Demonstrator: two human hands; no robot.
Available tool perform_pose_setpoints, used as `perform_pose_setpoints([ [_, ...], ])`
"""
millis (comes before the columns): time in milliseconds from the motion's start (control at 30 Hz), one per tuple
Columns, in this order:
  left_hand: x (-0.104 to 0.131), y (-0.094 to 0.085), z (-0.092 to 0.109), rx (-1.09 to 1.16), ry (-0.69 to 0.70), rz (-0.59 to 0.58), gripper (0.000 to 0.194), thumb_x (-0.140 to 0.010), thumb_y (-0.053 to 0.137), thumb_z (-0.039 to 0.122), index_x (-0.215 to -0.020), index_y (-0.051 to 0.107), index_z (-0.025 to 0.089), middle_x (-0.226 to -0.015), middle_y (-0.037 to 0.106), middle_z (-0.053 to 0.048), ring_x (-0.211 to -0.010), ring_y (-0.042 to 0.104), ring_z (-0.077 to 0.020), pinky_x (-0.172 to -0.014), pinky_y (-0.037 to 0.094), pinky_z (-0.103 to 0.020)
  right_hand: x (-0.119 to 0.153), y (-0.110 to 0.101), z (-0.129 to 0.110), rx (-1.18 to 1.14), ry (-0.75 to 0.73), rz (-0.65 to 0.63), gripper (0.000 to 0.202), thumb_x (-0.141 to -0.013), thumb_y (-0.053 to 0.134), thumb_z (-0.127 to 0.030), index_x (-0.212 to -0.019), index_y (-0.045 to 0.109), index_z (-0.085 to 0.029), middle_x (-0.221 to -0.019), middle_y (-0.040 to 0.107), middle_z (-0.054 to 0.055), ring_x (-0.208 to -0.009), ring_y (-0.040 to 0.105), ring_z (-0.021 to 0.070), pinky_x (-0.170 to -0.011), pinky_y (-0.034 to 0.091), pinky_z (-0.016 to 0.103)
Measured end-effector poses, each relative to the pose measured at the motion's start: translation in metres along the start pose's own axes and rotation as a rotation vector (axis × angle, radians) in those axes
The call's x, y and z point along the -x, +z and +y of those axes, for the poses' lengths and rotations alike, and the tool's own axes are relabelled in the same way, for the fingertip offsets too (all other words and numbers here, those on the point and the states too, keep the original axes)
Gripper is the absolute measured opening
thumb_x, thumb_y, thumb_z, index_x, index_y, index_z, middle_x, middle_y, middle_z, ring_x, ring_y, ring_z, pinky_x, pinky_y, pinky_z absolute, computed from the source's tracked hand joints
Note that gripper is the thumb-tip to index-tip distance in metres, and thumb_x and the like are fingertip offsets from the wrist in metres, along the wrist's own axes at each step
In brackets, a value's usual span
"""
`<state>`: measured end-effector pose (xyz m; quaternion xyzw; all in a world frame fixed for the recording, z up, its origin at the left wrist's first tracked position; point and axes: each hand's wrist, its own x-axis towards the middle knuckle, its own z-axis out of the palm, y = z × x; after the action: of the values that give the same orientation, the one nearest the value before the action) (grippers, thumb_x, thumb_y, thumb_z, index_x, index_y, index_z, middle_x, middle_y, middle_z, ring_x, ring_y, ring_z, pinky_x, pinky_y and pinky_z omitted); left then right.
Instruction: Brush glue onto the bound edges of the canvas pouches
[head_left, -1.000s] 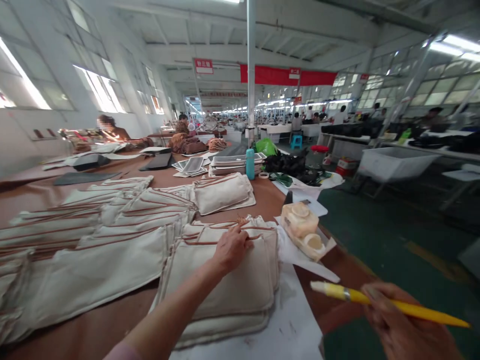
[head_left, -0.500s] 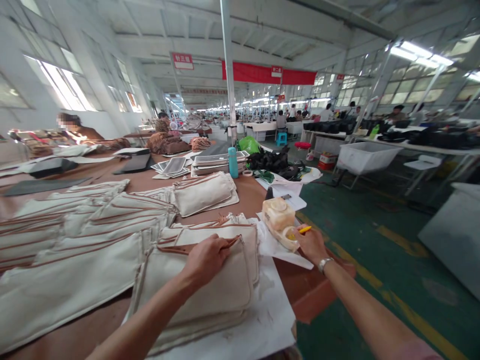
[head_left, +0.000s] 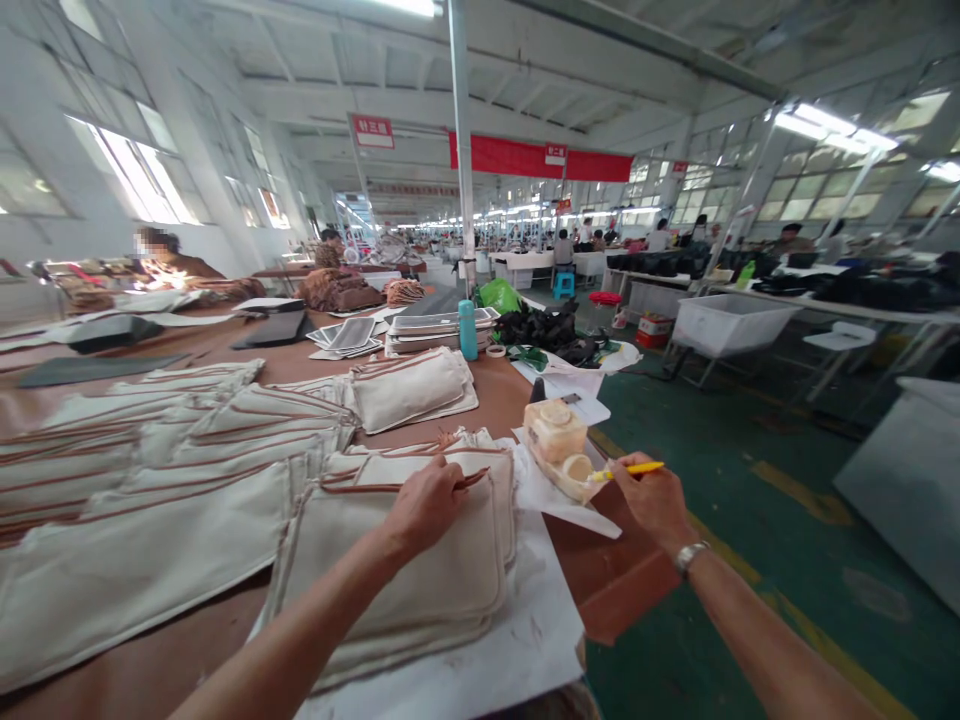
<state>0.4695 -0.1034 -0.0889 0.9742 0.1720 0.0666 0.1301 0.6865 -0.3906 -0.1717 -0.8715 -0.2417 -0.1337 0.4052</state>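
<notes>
My left hand (head_left: 429, 505) is closed on the brown-trimmed top edge of a cream fabric pouch (head_left: 405, 570), the uppermost of a small stack. Between the fingers of my right hand (head_left: 654, 500) is a yellow-handled brush (head_left: 634, 469). Its pale tip is at the mouth of a small round cup on a cream-coloured glue container (head_left: 556, 430). That container stands on white paper (head_left: 525, 470) at the table's right edge. White sheeting (head_left: 547, 640) lies beneath the stack of pouches.
Rows of cream pouches (head_left: 150, 530) cover the left of the brown table (head_left: 495, 380). A teal bottle (head_left: 467, 330) stands behind, near black material (head_left: 547, 328). White bins (head_left: 731, 322) stand on the green floor at right. A co-worker (head_left: 176, 258) is at far left.
My right hand has moved right, away from the glue container, drawing the brush back to the cup's rim. My left hand keeps its hold on the pouch, its top edge now narrower.
</notes>
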Motion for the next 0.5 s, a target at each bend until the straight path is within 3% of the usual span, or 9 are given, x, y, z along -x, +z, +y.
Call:
perform_pose_setpoints([
  [100, 0.009, -0.002, 0.0, 0.061, -0.021, 0.025, 0.009, -0.087, 0.06, 0.023, -0.093, 0.065, 0.021, -0.098, 0.068, -0.005, -0.088, 0.063, -0.0197, -0.072, 0.04, -0.026, 0.007, -0.005, -0.005, -0.068, 0.007, 0.003, 0.047, -0.087, 0.05, -0.064, -0.082, 0.069, -0.021, -0.076, 0.072, 0.007, -0.067, 0.067, 0.0255, -0.059, 0.046, 0.032],
  [200, 0.017, -0.007, -0.002, 0.124, -0.045, 0.027, 0.023, -0.087, 0.06, 0.027, -0.108, 0.063, 0.02, -0.091, 0.069, -0.004, -0.082, 0.063, -0.0192, -0.068, 0.04, -0.025, 0.018, -0.014, -0.016, -0.11, 0.035, 0.05, 0.047, -0.084, 0.054, -0.064, -0.077, 0.068, -0.02, -0.071, 0.071, 0.008, -0.065, 0.066, 0.0274, -0.059, 0.046, 0.034],
  [267, 0.022, -0.011, -0.002, 0.164, -0.02, 0.009, 0.018, -0.088, 0.058, 0.028, -0.101, 0.067, 0.019, -0.088, 0.068, -0.003, -0.081, 0.062, -0.0185, -0.069, 0.041, -0.025, 0.027, -0.024, -0.031, -0.146, 0.062, 0.103, 0.045, -0.086, 0.056, -0.062, -0.079, 0.068, -0.02, -0.07, 0.07, 0.008, -0.065, 0.065, 0.0268, -0.06, 0.046, 0.034],
  [367, 0.031, -0.017, 0.002, 0.222, 0.038, -0.021, 0.018, -0.088, 0.054, 0.025, -0.083, 0.07, 0.019, -0.087, 0.065, -0.003, -0.082, 0.062, -0.0171, -0.072, 0.043, -0.025, 0.043, -0.04, -0.068, -0.239, 0.085, 0.129, 0.042, -0.091, 0.057, -0.059, -0.085, 0.068, -0.019, -0.064, 0.064, 0.003, -0.056, 0.059, 0.021, -0.053, 0.044, 0.03],
  [500, 0.046, -0.024, 0.009, 0.405, 0.061, -0.064, 0.02, -0.083, 0.054, 0.02, -0.089, 0.073, 0.018, -0.087, 0.063, -0.003, -0.081, 0.059, -0.0165, -0.071, 0.043, -0.024, 0.067, -0.053, -0.128, -0.583, -0.017, 0.074, 0.032, -0.092, 0.063, -0.049, -0.079, 0.066, -0.02, -0.062, 0.057, -0.001, -0.055, 0.052, 0.0159, -0.05, 0.041, 0.025],
])
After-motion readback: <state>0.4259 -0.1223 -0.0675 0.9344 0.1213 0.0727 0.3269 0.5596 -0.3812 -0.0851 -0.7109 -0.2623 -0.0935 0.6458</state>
